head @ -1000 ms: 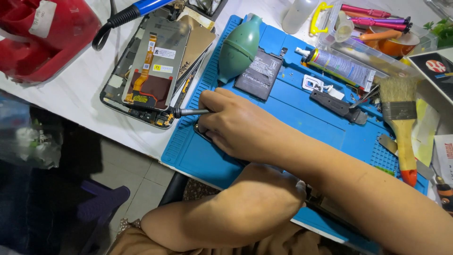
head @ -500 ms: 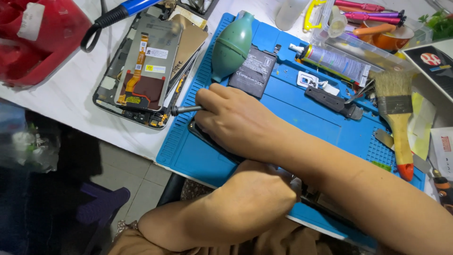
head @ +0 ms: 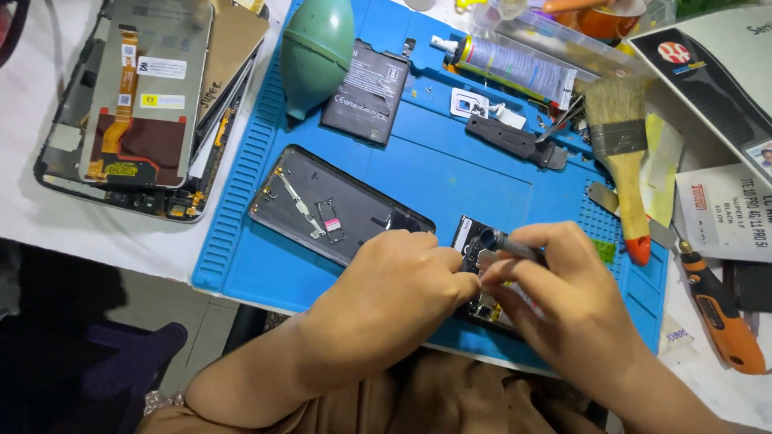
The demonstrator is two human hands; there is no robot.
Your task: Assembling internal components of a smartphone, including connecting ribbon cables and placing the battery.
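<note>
On the blue silicone mat [head: 450,177], right hand [head: 563,289] fingers pinch a dark slim screwdriver [head: 507,243]; left hand [head: 402,281] fingers press the small circuit board [head: 474,269]; a slip may scratch it

The scene is lit brightly and evenly from above, so that only soft, short shadows are cast beneath the left hand [head: 402,281] and the right hand [head: 555,297] onto the blue mat [head: 450,169]. Mild glare is seen on the white table surface [head: 32,104] at the upper left, while the area below the table edge is left dark. The centre is rendered sharply; slight softness and wide-angle stretching are noted towards the corners.
</note>
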